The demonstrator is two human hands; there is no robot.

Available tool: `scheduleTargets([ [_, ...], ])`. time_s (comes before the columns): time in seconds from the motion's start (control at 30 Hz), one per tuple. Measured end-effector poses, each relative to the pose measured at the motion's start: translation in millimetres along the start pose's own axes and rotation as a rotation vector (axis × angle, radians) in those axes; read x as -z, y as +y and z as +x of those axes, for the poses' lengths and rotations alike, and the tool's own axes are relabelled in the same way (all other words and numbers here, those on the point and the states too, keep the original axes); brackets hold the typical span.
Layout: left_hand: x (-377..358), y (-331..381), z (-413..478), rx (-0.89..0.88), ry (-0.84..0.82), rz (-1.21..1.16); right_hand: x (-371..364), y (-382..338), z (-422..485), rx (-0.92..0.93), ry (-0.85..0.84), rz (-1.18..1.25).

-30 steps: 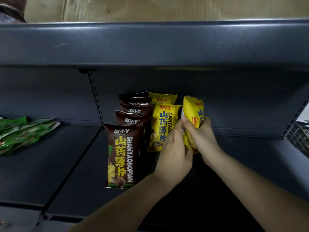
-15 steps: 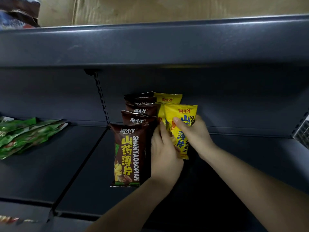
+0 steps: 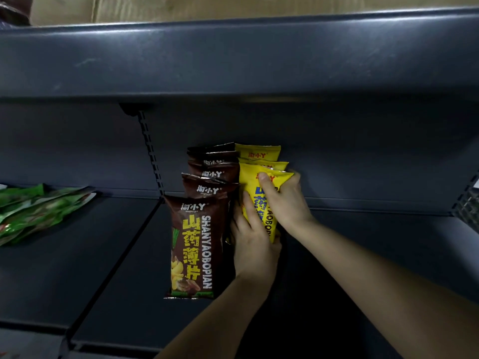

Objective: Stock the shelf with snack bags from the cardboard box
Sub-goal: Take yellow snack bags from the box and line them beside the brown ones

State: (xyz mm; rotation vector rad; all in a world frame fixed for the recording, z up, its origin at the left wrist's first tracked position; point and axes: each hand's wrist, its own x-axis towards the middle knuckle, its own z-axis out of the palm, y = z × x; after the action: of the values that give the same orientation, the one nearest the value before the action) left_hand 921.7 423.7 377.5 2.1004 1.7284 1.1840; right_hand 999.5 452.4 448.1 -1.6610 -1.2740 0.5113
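A yellow snack bag stands upright at the front of a short row of yellow bags on the dark grey shelf. My right hand grips its top and right side, thumb across its front. My left hand presses against its lower left edge and bottom. To the left stands a row of several brown snack bags, the front one facing me in full. A cardboard box shows above the upper shelf.
Green snack bags lie flat on the shelf section at far left. A slotted upright divides the back panel. The upper shelf's front lip overhangs the bags. A wire basket edge shows at far right.
The yellow bag has turned from edge-on at the right to upright and facing front, and has slid left into line with the other yellow bags. Both hands moved left with it.
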Motion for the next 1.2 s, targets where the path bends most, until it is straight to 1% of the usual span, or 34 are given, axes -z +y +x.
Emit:
scheduleTargets([
  [0.07, -1.7, -1.6, -0.4, 0.019, -0.003, -0.03, -3.1, -1.6, 3.0, -0.022, -0.03, 0.006],
  [0.13, -2.2, -2.9, -0.1, 0.035, -0.021, -0.046, -6.8, -2.5, 4.4, -0.017, -0.023, 0.062],
  [0.23, -1.8, -2.9, -0.8, 0.052, -0.063, -0.093, -11.0, 2.5, 5.2, 0.034, 0.004, 0.188],
  [0.37, -1.5, -1.3, -0.2, 0.045, -0.081, -0.151, -9.0, 3.1, 4.3, 0.077, 0.007, 0.268],
  [0.5, -3.9, -2.4, -0.2, 0.048, -0.06, -0.103, -13.0, 12.5, 9.3, 0.081, 0.001, 0.234],
  [0.57, -5.2, -3.6, -0.6, 0.067, -0.072, -0.077, -7.3, 12.7, 6.6, 0.056, -0.067, 0.235],
  [0.67, -6.2, -4.9, -0.9, 0.089, -0.085, -0.047, 0.7, 15.5, -4.3, 0.023, -0.26, 0.314],
  [0.73, -6.4, -4.5, -0.8, 0.096, -0.088, -0.045, 0.1, 27.1, -5.9, 0.013, -0.315, 0.321],
  [0.87, -2.2, 0.8, -0.9, 0.084, -0.109, -0.058, -9.9, 30.0, -6.8, -0.011, -0.21, 0.303],
  [0.97, 5.5, 3.7, -4.3, 0.09, -0.119, -0.04, -11.9, 28.2, -9.7, 0.027, -0.206, 0.32],
  [1.03, 8.0, 4.7, -11.3, 0.02, 0.004, 0.053, -9.2, 27.6, -10.9, 0.049, -0.2, 0.331],
  [1.1, 17.0, 9.5, -22.3, -0.078, 0.09, 0.075, -6.7, 27.1, -12.5, 0.039, -0.191, 0.335],
  [1.17, 36.6, 15.5, -35.3, -0.245, 0.08, 0.028, -4.2, 24.4, -16.8, -0.008, -0.146, 0.326],
  [1.2, 50.7, 17.4, -40.7, -0.35, 0.07, -0.006, -1.3, 22.6, -19.8, -0.017, -0.059, 0.258],
])
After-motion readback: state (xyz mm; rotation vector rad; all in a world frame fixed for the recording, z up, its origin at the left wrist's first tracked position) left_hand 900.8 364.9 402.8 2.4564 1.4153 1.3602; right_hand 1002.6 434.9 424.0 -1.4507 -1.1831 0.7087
